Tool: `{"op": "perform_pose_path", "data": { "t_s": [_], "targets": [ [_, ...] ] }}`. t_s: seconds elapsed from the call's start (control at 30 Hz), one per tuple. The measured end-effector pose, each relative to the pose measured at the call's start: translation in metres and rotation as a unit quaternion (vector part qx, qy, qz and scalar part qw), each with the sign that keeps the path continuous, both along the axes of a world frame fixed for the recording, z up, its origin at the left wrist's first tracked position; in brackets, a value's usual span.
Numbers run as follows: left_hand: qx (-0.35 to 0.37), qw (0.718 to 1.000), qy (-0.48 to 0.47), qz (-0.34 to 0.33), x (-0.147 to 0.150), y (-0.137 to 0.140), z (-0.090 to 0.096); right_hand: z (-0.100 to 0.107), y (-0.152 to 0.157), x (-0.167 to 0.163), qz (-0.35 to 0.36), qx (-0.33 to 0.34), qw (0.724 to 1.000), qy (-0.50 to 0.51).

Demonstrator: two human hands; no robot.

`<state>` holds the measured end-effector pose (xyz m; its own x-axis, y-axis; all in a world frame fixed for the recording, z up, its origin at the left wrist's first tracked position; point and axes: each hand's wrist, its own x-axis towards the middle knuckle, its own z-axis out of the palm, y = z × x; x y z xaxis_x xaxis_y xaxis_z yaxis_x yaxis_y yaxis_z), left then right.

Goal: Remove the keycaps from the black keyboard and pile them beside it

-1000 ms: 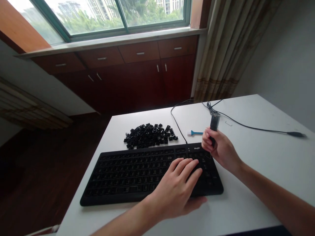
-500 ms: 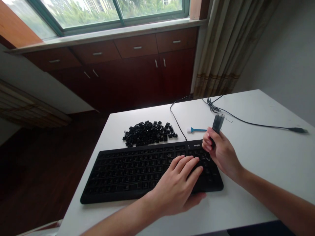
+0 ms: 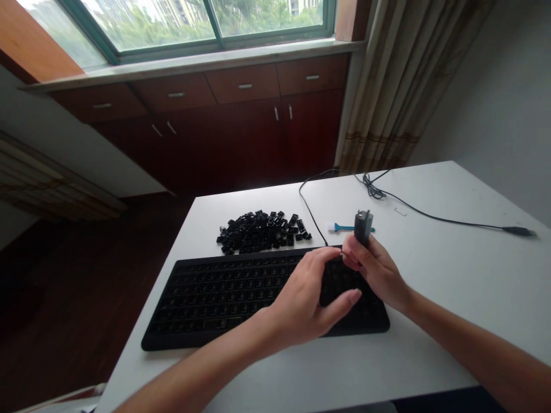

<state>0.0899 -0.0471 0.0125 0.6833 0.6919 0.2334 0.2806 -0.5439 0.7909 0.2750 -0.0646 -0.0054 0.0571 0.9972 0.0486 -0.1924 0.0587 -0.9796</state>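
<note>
A black keyboard (image 3: 224,292) with its keycaps removed, bare switch sockets showing, lies along the front part of the table. Over its right end, my right hand (image 3: 379,272) is closed around a dark grey keycap puller (image 3: 364,226), held upright with its pronged end up; the lower end is hidden by the hand. My left hand (image 3: 307,295) is open above the number-pad side, thumb spread from the fingers. Its fingertips reach close to the right fist, and I cannot tell whether they touch it. Behind the keyboard lies a heap of loose black keycaps (image 3: 258,229).
A small blue brush (image 3: 341,227) lies behind the right hand. Farther right are a bent wire (image 3: 400,212) and the keyboard's coiled cable (image 3: 373,186), ending in a USB plug (image 3: 519,231). The white table (image 3: 465,275) stands before wooden cabinets (image 3: 241,137).
My left hand has risen off the keys, its thumb and fingers spreading apart. My right hand with the keycap puller has moved left toward it, and the wire loop below the fist is now hidden.
</note>
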Motion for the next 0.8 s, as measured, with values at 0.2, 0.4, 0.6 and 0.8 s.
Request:
{"op": "perform_pose_path", "data": {
  "t_s": [0.2,0.4,0.6,0.8],
  "targets": [
    [-0.087,0.992,-0.09,0.015,0.006,0.016,0.0,0.006,-0.006,-0.004,0.131,0.116,0.954,-0.242],
    [-0.137,0.979,-0.148,0.005,0.005,0.003,-0.017,0.012,-0.006,-0.001,0.212,0.148,0.913,-0.315],
    [-0.111,0.975,-0.189,0.036,0.007,0.001,-0.02,0.011,-0.005,0.004,0.191,0.146,0.928,-0.284],
    [-0.132,0.97,-0.199,0.052,0.008,0.002,-0.018,0.007,-0.004,0.003,0.167,0.081,0.937,-0.294]
  ]
}}
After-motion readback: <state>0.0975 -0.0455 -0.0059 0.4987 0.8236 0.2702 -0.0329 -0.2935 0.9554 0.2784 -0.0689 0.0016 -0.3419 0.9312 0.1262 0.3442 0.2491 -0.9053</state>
